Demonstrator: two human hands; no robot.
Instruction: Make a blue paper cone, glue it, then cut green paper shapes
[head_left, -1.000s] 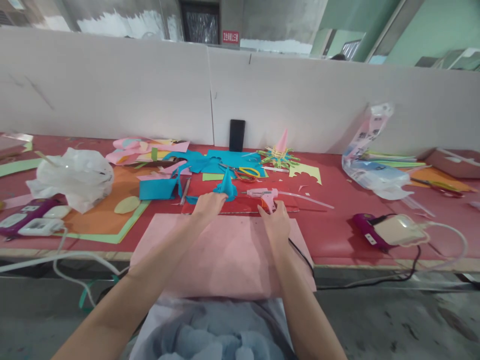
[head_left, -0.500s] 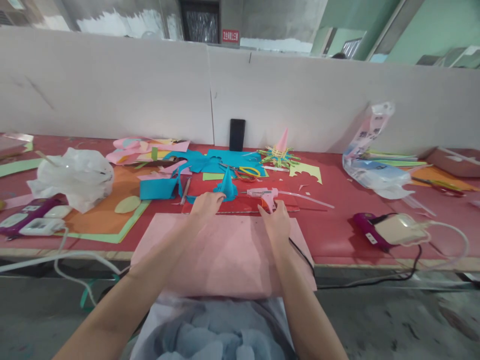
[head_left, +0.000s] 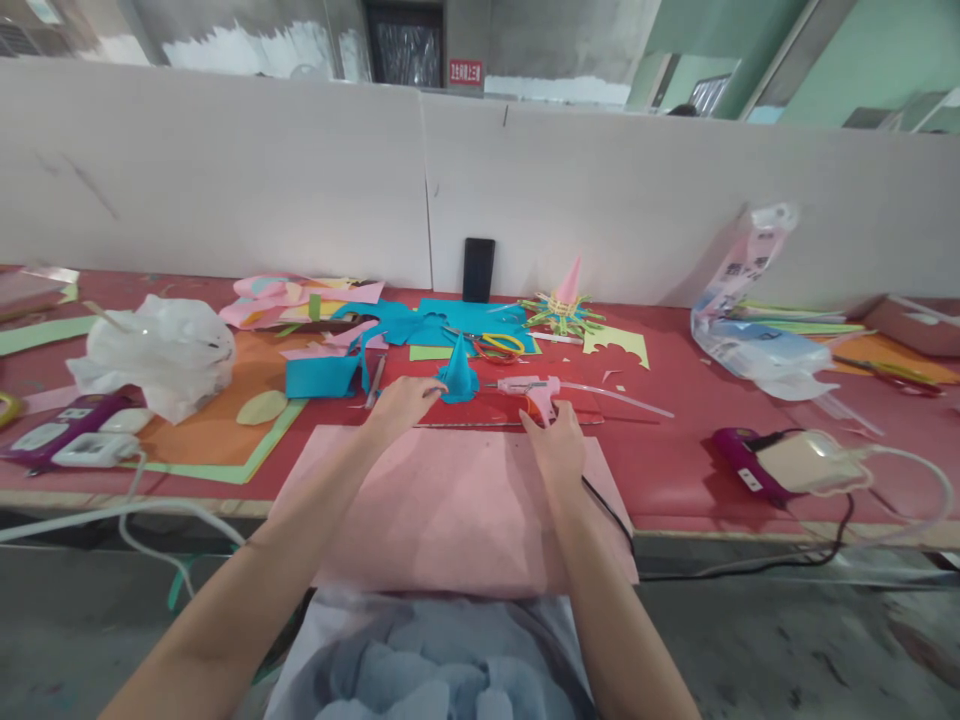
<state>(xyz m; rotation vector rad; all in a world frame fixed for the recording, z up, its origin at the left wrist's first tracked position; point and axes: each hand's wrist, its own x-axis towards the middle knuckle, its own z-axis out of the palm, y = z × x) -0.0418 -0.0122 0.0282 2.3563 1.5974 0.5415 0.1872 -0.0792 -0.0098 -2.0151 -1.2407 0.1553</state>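
Note:
A blue paper cone with a scalloped base stands upright on a red board. Beside its left edge my left hand has its thumb and fingers pinched together; whatever is between them, if anything, is hidden, and I cannot tell if they touch the base. My right hand is closed round the handle of a pink hot glue gun, thumb on one side and fingers on the other. The gun's nozzle points left at the cone, and a clear glue stick sticks out of its back.
Behind are scissors, blue paper sheets, a pink cone on a star-like base and a phone. Purple power strips flank both sides. A plastic bag lies left. Pink paper overhangs the front edge.
My left hand has drawn slightly left from the blue cone. My right hand stays at the glue gun. The whole view has shifted a little.

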